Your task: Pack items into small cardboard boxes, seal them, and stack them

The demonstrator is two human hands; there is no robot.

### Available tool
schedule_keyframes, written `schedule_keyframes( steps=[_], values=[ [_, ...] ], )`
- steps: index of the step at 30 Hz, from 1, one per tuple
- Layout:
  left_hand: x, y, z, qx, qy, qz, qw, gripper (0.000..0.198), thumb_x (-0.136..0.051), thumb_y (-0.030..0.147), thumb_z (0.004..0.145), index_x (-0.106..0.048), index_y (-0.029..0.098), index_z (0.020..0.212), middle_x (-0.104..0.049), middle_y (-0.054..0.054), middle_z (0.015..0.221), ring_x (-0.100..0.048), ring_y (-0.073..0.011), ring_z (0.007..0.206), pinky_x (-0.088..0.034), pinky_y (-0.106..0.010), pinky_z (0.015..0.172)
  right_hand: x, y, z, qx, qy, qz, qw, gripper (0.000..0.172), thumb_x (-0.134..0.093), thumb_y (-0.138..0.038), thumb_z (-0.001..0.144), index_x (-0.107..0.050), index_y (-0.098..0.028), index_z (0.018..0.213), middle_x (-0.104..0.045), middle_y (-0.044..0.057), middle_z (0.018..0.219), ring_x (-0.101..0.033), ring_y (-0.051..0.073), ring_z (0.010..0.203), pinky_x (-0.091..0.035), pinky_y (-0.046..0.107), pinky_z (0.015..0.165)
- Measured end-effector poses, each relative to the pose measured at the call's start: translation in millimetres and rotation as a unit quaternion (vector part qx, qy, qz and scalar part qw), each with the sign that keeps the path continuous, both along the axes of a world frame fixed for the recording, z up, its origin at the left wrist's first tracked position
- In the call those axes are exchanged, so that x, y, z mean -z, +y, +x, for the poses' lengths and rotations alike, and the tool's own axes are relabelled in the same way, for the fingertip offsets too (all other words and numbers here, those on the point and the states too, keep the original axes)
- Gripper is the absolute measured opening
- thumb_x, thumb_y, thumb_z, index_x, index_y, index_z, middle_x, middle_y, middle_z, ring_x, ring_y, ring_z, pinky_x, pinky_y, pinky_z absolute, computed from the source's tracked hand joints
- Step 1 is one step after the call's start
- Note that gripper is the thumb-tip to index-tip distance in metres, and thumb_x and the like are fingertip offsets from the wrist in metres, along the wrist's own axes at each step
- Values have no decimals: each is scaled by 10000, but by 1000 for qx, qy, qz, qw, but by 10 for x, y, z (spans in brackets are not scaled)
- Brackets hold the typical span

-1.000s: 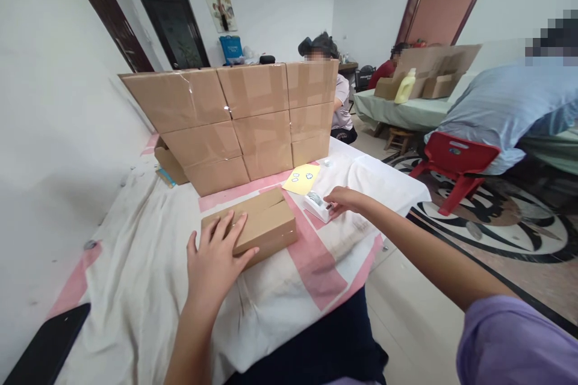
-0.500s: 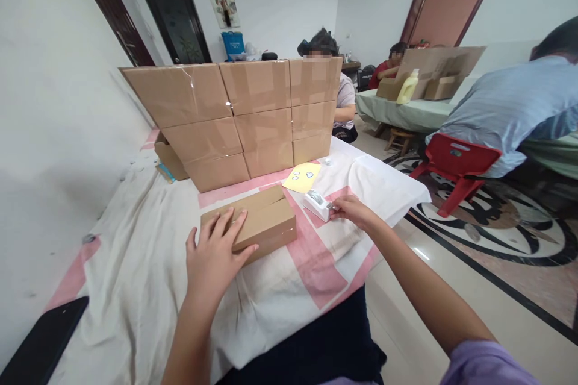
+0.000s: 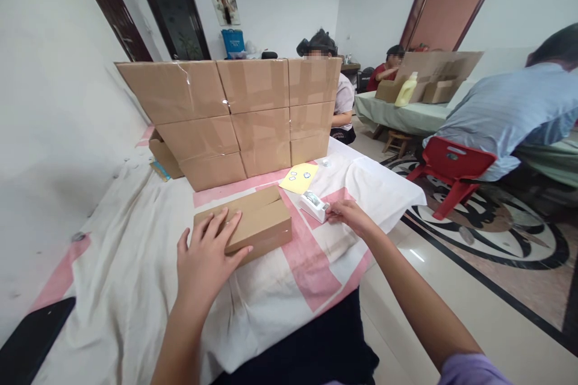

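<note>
A closed cardboard box [image 3: 253, 211] lies on the cloth in front of me. My left hand [image 3: 205, 255] rests on its left part, fingers spread over the top and thumb along the front side. To the right of the box stands a white tape dispenser [image 3: 315, 206] with a roll of clear tape [image 3: 311, 197]. At its cutter end, my right hand [image 3: 347, 216] has thumb and fingers pinched together on the tape; the strip itself is too small to make out. Just behind the dispenser lies a yellow card [image 3: 298, 178] with small outlined drawings.
A tall wall of taped cardboard boxes [image 3: 264, 114] stands at the table's back. Behind it sits a person [image 3: 344, 99]. A black phone [image 3: 38, 337] lies at the near left. On the right are a red chair [image 3: 458, 159] with another person and a second table [image 3: 419, 112].
My view has shifted slightly, so the table's things appear a little further left. Both hands keep nearly the same places on the box and at the dispenser.
</note>
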State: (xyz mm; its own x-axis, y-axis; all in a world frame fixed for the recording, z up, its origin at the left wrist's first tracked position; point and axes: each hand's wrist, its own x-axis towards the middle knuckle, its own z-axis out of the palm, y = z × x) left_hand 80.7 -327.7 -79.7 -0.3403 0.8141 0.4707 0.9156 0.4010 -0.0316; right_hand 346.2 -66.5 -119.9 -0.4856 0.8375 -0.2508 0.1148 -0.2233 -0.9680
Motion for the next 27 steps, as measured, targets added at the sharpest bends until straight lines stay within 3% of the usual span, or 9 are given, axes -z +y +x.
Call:
schedule_keyframes(
  steps=[7,19,27],
  values=[
    [16,-3,-7,4,10,7,1000,643,-710,462,869,-524,311,1465,-527,-55,1542,-486,-328,1357,-287,-570,1165,16,5,-21,1,-44,-26,999,186,-674,-194,845,-682,-116,676,-712,85,627,-644,123,530,-515,190,491],
    [35,10,-25,12,13,14,1000,636,-693,457,879,-521,300,1471,-513,-66,1553,-486,-337,1361,-291,-557,1171,96,50,-24,0,-72,-41,997,168,-689,-201,820,-676,-118,675,-708,74,627,-635,114,508,-414,174,398],
    [23,-5,-10,10,22,14,1000,626,-693,455,883,-532,286,1464,-530,-65,1538,-495,-351,1345,-320,-562,1145,53,31,-40,2,-98,-64,993,273,-718,-333,914,-675,-109,764,-721,82,670,-683,138,518,-464,187,382]
  ],
)
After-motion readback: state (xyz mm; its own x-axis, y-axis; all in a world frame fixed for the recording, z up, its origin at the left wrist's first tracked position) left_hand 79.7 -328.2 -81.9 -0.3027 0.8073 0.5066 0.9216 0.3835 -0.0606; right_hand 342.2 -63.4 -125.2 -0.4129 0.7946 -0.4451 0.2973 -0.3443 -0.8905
